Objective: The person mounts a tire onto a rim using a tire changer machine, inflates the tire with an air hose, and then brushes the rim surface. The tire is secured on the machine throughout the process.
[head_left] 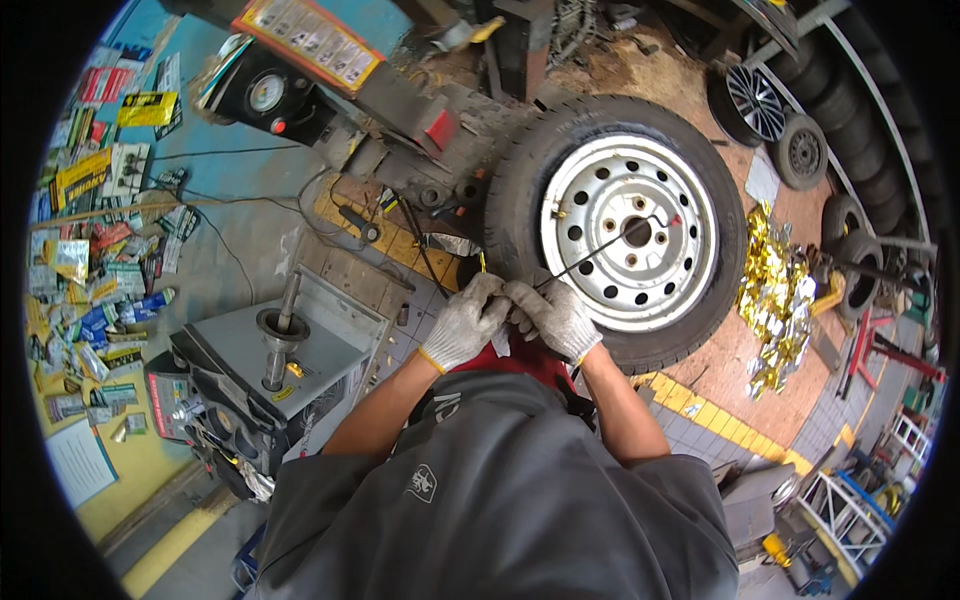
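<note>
two hands in pale gloves meet in the middle, at the near side of a big wheel [618, 175]. the left hand [460, 328] and the right hand [555, 318] have their fingers curled in, with the tips close together. a thin black rod [598, 250] runs from the right hand across the wheel to a red bit [675, 220] near its middle. i cannot tell just what the fingertips pinch. the wheel is far and a little right of the hands, with a black tire [515, 150] around a silver rim.

the floor [790, 415] right of the wheel is reddish brown and dusty. nearer, a yellow stripe [690, 400] runs beside gray tiles [690, 432]. shiny gold foil [775, 300] lies right of the wheel. more tires [850, 130] fill a rack at the far right, with two loose wheels [803, 150] beside it. a red stand [862, 360] is nearer on the right.

on the left, lots of bright papers [90, 265] cover a blue and yellow wall [225, 195]. a gray machine [325, 350] with a metal post [280, 335] sits near left. a round dial [266, 92] is at the far left.
</note>
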The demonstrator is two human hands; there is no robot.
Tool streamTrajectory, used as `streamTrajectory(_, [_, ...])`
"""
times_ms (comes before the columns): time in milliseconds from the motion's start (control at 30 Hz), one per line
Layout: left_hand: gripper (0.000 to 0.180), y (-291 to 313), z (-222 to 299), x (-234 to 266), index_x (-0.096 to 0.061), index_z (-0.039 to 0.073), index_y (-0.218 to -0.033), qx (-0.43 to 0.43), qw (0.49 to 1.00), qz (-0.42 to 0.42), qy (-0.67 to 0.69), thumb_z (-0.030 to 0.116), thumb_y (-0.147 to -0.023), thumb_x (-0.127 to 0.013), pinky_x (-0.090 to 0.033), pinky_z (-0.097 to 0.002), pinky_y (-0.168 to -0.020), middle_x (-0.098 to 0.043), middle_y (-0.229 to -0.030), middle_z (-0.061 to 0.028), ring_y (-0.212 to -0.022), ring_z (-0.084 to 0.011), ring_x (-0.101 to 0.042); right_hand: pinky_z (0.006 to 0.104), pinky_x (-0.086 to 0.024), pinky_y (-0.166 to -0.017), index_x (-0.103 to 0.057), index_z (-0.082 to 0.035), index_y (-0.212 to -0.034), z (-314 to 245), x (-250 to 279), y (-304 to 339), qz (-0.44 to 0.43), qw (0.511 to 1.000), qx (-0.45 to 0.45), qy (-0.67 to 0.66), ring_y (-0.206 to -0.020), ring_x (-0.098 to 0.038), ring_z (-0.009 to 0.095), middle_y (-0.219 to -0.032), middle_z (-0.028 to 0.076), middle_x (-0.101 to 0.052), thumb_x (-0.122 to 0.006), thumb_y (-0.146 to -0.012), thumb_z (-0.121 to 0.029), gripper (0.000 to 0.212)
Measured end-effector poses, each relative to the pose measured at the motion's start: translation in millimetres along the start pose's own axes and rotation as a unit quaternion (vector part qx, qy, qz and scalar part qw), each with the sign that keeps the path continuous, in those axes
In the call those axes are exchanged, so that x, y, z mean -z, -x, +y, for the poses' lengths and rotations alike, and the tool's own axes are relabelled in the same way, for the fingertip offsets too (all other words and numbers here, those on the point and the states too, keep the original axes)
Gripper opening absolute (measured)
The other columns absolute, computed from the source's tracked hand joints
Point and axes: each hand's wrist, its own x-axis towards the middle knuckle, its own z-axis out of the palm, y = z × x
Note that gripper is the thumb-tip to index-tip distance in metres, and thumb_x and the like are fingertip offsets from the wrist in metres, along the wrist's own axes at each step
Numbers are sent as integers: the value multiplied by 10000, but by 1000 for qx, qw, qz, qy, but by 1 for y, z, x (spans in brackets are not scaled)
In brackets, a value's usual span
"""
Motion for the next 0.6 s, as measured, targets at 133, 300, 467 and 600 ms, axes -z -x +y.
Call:
streamTrajectory(133, [154, 11, -30, 14, -694, 51, -1118, 62, 979, 56, 186, 80, -969, -723, -583, -407, -901, -665, -1168, -141, -1087, -323, -685, 292, -564, -546, -751, -4, -1070, -27, -25, -27, -33, 999, -22, -29, -610, -675, 133, -765, 84, -735, -645, -1082, -318, 332])
streamTrajectory(300, [153, -4, -69, 48, -656, 41, -1146, 215, 883, 38, 416, 67, -1009, -720, -568, -360, -870, -694, -1099, -73, -1002, -204, -691, 289, -574, -572, -688, -6, -1220, -31, -57, -80, -14, 998, -54, -37, -684, -690, 134, -839, 74, -737, -652, -1089, -370, 388])
streamTrajectory(467, [96, -36, -174, 36, -628, 33, -1135, 245, 798, 108, 539, 46, -1049, -668, -548, -322, -805, -673, -978, -40, -865, -152, -637, 441, -594, -867, -662, -7, -1313, -50, -46, -98, 205, 943, 138, 222, -963, -755, 361, -1053, 194, -771, -631, -1088, -348, 410])
streamTrajectory(600, [148, -103, -261, 12, -672, 26, -1154, 290, 853, 123, 416, 86, -1019, -674, -552, -356, -802, -706, -993, -101, -879, -202, -677, 435, -559, -985, -631, 18, -1345, 1, -34, -99, 350, 874, 143, 307, -1126, -705, 332, -1244, 218, -715, -661, -1083, -261, 384])
